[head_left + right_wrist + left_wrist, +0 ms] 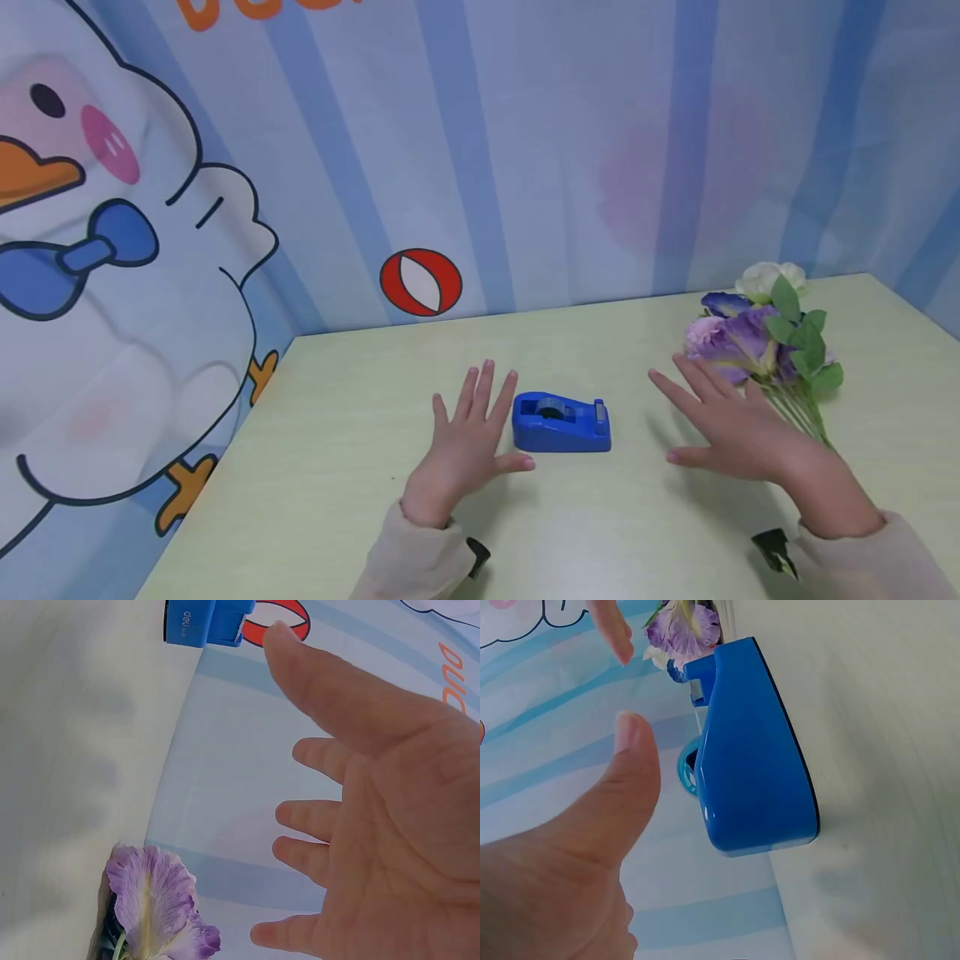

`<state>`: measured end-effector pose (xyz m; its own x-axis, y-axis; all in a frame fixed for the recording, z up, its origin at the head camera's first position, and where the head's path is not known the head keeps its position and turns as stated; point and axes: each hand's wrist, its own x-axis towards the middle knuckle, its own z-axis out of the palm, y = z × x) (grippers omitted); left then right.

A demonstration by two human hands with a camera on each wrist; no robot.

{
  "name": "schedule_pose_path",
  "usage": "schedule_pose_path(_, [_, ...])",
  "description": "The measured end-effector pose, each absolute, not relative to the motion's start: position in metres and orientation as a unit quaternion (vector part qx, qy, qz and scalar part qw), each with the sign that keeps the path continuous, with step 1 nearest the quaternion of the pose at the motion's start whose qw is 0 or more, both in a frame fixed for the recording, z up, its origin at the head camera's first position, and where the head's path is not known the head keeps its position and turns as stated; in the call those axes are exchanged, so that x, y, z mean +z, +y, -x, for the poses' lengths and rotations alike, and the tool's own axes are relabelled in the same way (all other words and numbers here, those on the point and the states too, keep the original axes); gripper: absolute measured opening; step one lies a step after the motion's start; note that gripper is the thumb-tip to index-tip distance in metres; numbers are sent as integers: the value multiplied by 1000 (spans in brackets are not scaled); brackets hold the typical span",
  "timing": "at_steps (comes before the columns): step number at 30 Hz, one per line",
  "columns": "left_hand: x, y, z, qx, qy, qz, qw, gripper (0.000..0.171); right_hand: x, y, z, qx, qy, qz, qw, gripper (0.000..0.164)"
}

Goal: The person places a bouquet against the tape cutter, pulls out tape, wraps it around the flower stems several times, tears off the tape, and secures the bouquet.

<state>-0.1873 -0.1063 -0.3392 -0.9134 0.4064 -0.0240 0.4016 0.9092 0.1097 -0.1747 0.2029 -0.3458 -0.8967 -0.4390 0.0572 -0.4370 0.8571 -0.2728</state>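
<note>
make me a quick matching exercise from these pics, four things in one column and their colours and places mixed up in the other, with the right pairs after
Things
1. tape dispenser
2. flowers
3. printed ball
4. printed letters

Colours and places
A. red and white, low on the backdrop
B. orange, at the top edge of the head view
C. blue, standing on the tabletop
D. mostly purple with green leaves, toward the tabletop's far right

Right pairs: 1-C, 2-D, 3-A, 4-B

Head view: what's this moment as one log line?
left grip: empty | right grip: empty | blue wedge-shaped tape dispenser: untouched on pale table
</note>
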Motion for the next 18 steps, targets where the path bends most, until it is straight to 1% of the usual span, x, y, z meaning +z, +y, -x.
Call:
schedule_pose_path(10, [-342, -97, 185, 49, 970, -237, 0, 96, -343, 205, 175, -143, 964, 224, -6, 94])
schedule_pose_path(15, [-346, -90, 184, 62, 963, -259, -26, 93, -343, 208, 176, -137, 965, 222, -17, 93])
schedule_pose_path(18, [-348, -84, 184, 60, 959, -273, -50, 91, -342, 211, 177, -138, 966, 218, -20, 92])
